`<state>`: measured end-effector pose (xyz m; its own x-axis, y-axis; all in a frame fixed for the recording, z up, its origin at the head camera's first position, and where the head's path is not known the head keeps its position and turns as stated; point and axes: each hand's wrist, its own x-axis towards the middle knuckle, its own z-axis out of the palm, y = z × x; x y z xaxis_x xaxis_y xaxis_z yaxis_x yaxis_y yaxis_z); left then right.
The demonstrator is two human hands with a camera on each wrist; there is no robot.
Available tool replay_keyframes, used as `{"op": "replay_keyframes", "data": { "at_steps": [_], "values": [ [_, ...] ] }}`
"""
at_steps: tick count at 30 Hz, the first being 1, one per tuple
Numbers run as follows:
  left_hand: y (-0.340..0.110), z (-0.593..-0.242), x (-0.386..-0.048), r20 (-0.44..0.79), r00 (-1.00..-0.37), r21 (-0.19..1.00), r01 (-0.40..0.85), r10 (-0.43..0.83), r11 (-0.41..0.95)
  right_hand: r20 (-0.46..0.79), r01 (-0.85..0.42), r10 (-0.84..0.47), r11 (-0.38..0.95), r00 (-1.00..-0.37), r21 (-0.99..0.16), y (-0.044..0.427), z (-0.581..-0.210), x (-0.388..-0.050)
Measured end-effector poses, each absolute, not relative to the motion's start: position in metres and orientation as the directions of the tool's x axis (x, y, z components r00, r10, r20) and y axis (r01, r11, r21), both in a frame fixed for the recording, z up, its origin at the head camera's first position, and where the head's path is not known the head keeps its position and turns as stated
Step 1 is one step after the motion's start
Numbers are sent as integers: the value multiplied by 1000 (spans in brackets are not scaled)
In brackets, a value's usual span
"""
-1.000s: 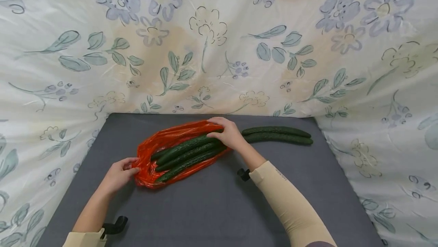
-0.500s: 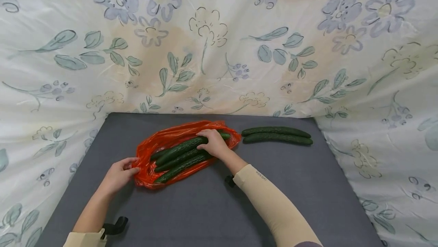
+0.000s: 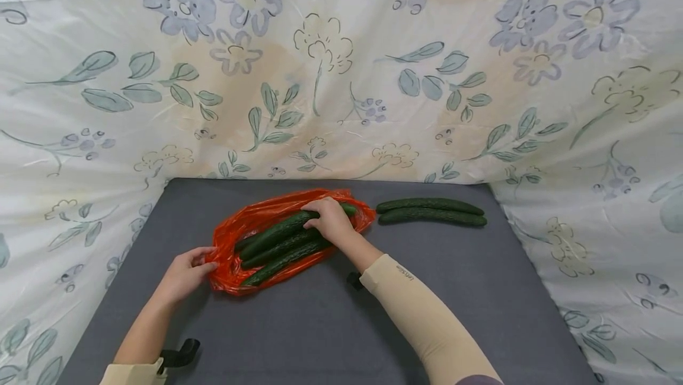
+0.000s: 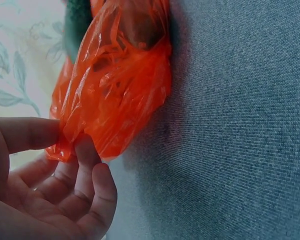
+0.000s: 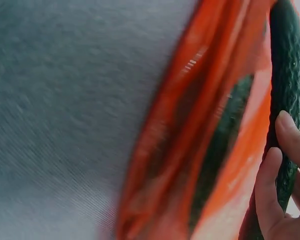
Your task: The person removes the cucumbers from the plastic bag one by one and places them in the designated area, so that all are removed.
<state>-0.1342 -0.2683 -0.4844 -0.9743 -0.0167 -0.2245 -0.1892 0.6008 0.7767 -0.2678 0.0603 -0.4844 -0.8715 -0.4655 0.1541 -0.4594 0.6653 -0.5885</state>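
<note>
An orange-red plastic bag (image 3: pixel 230 226) lies open on its side, with several dark green cucumbers resting in it. My left hand (image 3: pixel 184 276) pinches the bag's left edge; in the left wrist view, the thumb and fingertips of that hand (image 4: pixel 65 192) hold the thin film (image 4: pixel 117 95). Over the bag's right half, my right hand (image 3: pixel 332 223) grips the upper cucumber (image 3: pixel 283 229) near its right end. The right wrist view shows thumb and fingers around that bumpy cucumber (image 5: pixel 288 60). Part of it is hidden under the hand.
Two more cucumbers (image 3: pixel 431 209) lie side by side just right of the bag on the grey tabletop (image 3: pixel 299 331). A floral cloth (image 3: pixel 341 130) hangs behind the table and along both sides. Black wrist mounts (image 3: pixel 181 353) stick out near the forearms.
My right hand has moved left and slightly down from the bag's right edge onto the upper cucumber, uncovering the bag's right end. My left hand stays on the left edge.
</note>
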Motion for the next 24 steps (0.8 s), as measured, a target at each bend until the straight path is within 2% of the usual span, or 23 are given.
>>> {"op": "replay_keyframes", "data": {
  "at_steps": [5,12,20,24],
  "values": [
    [-271,-488,-134,-227,-974,770,-192,-20,608,149,-453,-470,644,-870,-617,63,-468,-267],
    [-275,-487,-131,-236,-971,772,-203,-25,602,102,-366,-434,585,-895,-724,86,-449,-272],
    [-272,-488,-133,-240,-970,767,-205,-24,607,107,-294,-320,623,-941,-725,165,-434,-285],
    [-271,-487,-134,-246,-969,765,-210,-24,609,80,-213,-234,625,-969,-751,213,-434,-286]
  ]
}}
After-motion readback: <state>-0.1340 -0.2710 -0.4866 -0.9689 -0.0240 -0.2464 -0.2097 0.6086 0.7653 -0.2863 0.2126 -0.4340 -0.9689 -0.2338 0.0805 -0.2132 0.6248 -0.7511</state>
